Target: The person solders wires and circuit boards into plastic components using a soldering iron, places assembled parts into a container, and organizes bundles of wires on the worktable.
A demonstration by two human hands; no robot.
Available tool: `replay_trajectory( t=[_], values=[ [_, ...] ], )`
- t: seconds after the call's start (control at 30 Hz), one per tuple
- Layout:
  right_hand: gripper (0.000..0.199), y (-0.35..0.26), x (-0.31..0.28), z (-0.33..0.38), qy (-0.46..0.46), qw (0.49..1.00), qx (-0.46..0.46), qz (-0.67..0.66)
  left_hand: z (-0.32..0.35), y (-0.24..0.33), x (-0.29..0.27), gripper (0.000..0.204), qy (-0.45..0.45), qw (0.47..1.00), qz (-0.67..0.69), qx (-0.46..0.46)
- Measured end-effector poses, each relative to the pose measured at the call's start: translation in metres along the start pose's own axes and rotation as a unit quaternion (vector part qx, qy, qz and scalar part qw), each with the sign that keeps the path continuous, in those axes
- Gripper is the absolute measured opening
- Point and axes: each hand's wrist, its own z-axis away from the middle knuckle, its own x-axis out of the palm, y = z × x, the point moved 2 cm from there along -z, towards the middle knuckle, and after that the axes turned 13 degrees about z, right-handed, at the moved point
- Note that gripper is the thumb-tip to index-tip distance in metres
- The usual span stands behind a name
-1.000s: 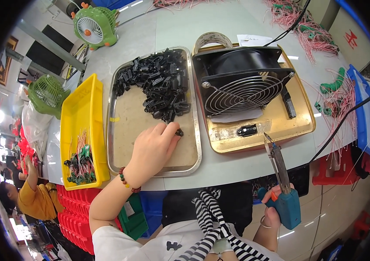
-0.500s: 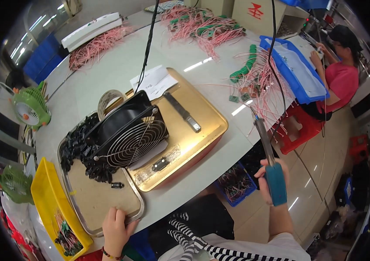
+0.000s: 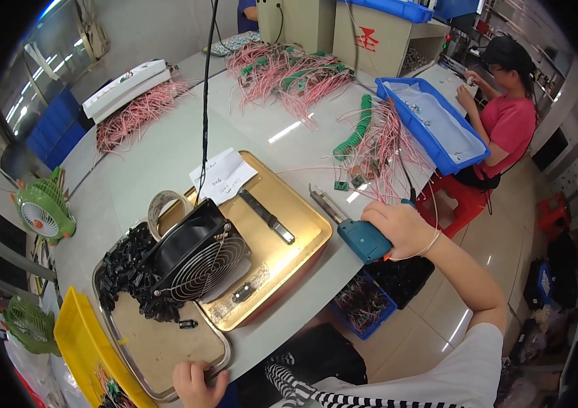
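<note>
My right hand [image 3: 404, 228] grips a soldering gun [image 3: 364, 240] with a teal body, its metal tip pointing up and left over the table, beside the gold tray's right edge. Near the bottom, my left hand [image 3: 199, 385] rests at the near rim of a beige tray [image 3: 166, 355], fingers loosely bent, thumb apart, holding nothing. A pile of small black parts [image 3: 129, 275] fills that tray's far side; one black part [image 3: 187, 324] lies apart. On the gold tray [image 3: 302, 204] are a black fan with a wire guard [image 3: 210, 268], a dark metal bar [image 3: 266, 216] and a small black piece [image 3: 242, 294].
Pink wires with small green boards [image 3: 387, 146] lie at the right, by a green coil [image 3: 355, 129]. A blue tray [image 3: 438, 126] stands beyond, near a seated co-worker [image 3: 506, 119]. A yellow bin [image 3: 91, 347] sits at left. A black cable [image 3: 207, 95] hangs over the table.
My right hand has swung the soldering gun left and over the table, its tip turning further left. The view has shifted; my left hand stays at the tray's rim.
</note>
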Motion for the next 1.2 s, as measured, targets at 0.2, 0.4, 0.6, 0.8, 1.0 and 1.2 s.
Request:
replay_trajectory(
  t=[0.2, 0.4, 0.6, 0.8, 1.0, 1.2],
  values=[
    [0.058, -0.040, -0.013, 0.016, 0.032, 0.997, 0.064, 0.010, -0.005, 0.046, 0.043, 0.019, 0.002, 0.951, 0.306, 0.051],
    [0.060, -0.100, -0.054, 0.046, 0.101, 0.991, 0.083, 0.039, -0.071, 0.126, 0.095, 0.048, -0.243, 0.765, 0.597, -0.010],
    [0.059, -0.141, -0.064, 0.062, 0.178, 0.979, 0.095, 0.030, -0.086, 0.167, 0.089, 0.060, -0.286, 0.717, 0.629, 0.092],
    [0.051, -0.171, -0.069, 0.045, 0.213, 0.975, 0.049, 0.051, -0.048, 0.166, 0.077, 0.036, -0.227, 0.674, 0.702, 0.005],
    [0.043, -0.205, -0.082, 0.023, 0.250, 0.965, 0.006, 0.084, -0.022, 0.152, 0.056, 0.032, -0.019, 0.641, 0.760, -0.101],
    [0.046, -0.227, -0.088, 0.021, 0.313, 0.946, -0.080, 0.027, -0.006, 0.115, 0.040, 0.072, 0.084, 0.618, 0.778, -0.075]
  ],
)
